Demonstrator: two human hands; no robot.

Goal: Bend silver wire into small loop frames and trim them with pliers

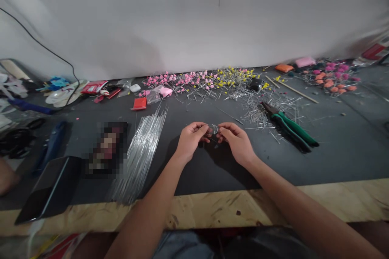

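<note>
Between my fingertips, above the dark tabletop, is a small piece of bent silvery wire [214, 129] with a curved, looped shape. My left hand [191, 139] pinches its left side between thumb and fingers. On the other side, the thumb and fingers of my right hand [236, 139] close on it too. A bundle of long straight wires [141, 149] lies left of my left hand. Green-handled pliers [291, 127] rest to the right of my right hand, their jaws over a heap of short cut wires [258, 109].
Along the wall lie wire stems with pink tips [179, 81] and yellow tips [234, 76]. Orange and magenta-tipped stems [334, 81] are at the far right. A thin wooden stick [299, 91] lies behind the pliers. A black box-like device [50, 188] stands at the front left edge.
</note>
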